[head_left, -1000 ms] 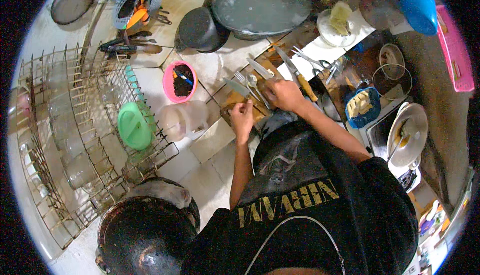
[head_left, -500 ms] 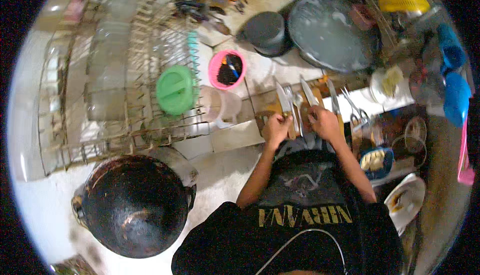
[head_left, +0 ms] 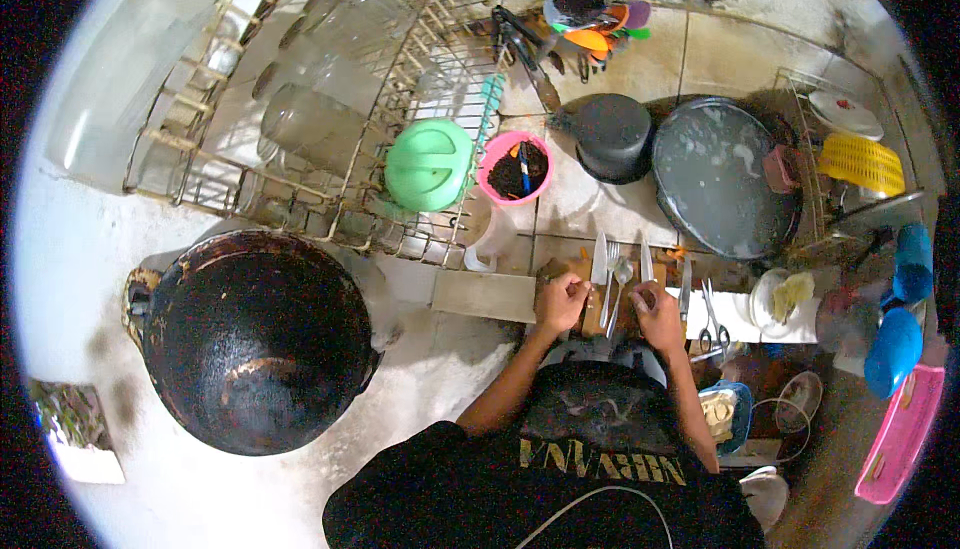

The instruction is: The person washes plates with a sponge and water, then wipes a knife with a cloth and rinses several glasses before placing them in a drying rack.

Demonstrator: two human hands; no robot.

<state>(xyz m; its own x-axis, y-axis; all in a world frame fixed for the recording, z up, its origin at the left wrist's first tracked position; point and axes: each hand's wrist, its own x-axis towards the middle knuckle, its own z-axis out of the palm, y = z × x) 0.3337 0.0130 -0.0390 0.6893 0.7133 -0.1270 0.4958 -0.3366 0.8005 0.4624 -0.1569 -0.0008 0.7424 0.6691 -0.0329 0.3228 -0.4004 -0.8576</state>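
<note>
My left hand is closed at the handle of a kitchen knife, whose blade points away from me. My right hand grips a second knife by its handle end, blade also pointing away. Between the two hands lie a fork and a spoon, side by side on a wooden board. Just right of my right hand is a third knife, followed by a pair of scissors. My fingers partly hide both knife handles.
Beyond my hands stand a pink bowl with dark contents, a dark pot and a large basin. A wire rack with a green lid is at left, above a blackened wok. A white plate sits right.
The camera view has swung, so the wok, rack and basin appear shifted. Both hands stay at the knives, and the right hand appears slightly farther from the left.
</note>
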